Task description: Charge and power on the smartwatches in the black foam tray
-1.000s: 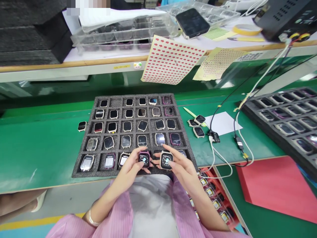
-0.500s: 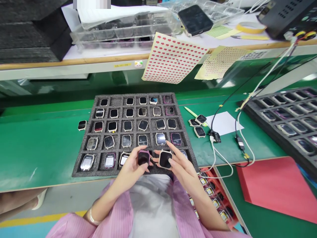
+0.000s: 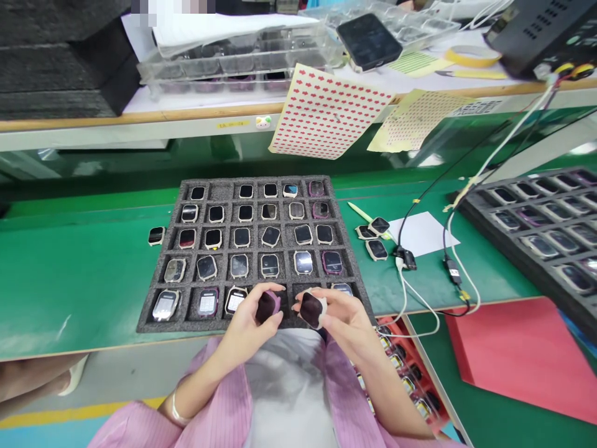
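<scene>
My left hand (image 3: 255, 314) grips a purple-framed smartwatch case (image 3: 267, 306) with a dark screen, tilted to one side. In my right hand (image 3: 342, 314) is a pale-framed smartwatch case (image 3: 311, 309), its dark screen also tilted. Both are held above the front row of a grey foam tray (image 3: 219, 189), whose compartments carry many strapless watch cases. Two cases near my left hand, a purple one (image 3: 208, 301) and a pale one (image 3: 236, 300), have lit white screens. Another pale case (image 3: 303, 262) lies just behind my right hand.
One watch case (image 3: 157, 235) lies left of the tray. Right of it are several loose cases (image 3: 376, 249), a green pen (image 3: 358, 210), white paper (image 3: 426, 233) and cables (image 3: 450, 261). A second foam tray (image 3: 489, 214) and a red folder (image 3: 522, 354) sit farther right.
Both watch cases have been turned in my hands, from nearly facing the camera to tilted. The fingers of my right hand have drawn in around its case.
</scene>
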{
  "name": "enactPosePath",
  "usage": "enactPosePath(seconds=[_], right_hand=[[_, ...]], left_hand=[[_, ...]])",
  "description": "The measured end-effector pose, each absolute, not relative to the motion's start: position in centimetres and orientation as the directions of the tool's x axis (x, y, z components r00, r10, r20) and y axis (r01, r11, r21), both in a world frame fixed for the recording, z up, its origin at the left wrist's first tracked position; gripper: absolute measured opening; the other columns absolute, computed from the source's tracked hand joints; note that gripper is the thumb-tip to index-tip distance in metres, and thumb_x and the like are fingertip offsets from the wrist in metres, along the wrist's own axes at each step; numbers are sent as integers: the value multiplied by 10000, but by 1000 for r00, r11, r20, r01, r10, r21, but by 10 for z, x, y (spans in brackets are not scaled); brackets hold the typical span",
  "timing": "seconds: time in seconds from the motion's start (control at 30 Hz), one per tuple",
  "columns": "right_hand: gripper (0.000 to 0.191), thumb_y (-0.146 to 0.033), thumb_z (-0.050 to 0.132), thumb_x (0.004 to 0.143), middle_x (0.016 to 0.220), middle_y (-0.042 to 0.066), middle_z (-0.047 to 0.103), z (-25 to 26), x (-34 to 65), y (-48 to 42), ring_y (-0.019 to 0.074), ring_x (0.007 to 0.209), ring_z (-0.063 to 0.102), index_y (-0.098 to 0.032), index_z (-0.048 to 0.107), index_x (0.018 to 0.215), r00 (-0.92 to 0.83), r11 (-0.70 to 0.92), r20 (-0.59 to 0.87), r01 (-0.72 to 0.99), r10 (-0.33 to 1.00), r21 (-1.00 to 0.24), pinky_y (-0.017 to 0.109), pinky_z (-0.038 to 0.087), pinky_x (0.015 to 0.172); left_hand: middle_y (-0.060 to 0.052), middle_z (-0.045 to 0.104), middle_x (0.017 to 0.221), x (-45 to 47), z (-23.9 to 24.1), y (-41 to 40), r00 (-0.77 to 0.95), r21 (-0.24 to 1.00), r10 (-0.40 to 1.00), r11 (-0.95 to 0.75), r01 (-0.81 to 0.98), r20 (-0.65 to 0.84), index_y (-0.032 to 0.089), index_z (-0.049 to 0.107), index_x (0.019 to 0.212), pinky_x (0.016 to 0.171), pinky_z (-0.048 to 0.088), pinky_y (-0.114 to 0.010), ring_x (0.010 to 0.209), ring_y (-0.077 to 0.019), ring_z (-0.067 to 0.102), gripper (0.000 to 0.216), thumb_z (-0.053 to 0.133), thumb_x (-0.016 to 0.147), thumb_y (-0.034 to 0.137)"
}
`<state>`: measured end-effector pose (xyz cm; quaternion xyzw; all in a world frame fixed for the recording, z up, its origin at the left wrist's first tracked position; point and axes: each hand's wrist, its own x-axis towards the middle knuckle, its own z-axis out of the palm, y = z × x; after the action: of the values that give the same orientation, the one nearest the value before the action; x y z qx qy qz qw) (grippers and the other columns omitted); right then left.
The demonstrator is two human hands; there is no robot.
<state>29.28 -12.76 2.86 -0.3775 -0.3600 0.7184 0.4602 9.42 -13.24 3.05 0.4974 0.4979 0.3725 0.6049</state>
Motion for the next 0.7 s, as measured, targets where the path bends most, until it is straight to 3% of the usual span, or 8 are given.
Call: enactPosePath(seconds=[0.2,0.47,0.7], right_hand=[[364,-320,776,716,1022,85,727,34,292,-129,251,912,697,-251,688,1063,-359,-341,-198,-397,912,-852,416,519,876],[330,-272,797,691,983,61,739,27,293,-128,245,929,695,-264,714,1010,-321,-321,-193,-416,927,-851,386,523,868],[341,-281,777,721,1003,65,735,29,293,-127,236,945,688,-262,706,1054,-339,-295,-154,-417,928,-860,359,529,855]], left_hand=[[-20,513,915,97,31,-135,242,973,947,227,-31,-213,206,479,1206,676,427,-241,779,-144,507,416,564,801,162],[-34,565,975,95,30,-134,235,985,956,166,53,-174,198,549,1107,828,415,-273,903,-182,528,364,559,753,113],[-14,522,950,95,28,-135,257,984,950,167,60,-177,217,494,1149,783,403,-251,861,-161,506,401,515,773,82]])
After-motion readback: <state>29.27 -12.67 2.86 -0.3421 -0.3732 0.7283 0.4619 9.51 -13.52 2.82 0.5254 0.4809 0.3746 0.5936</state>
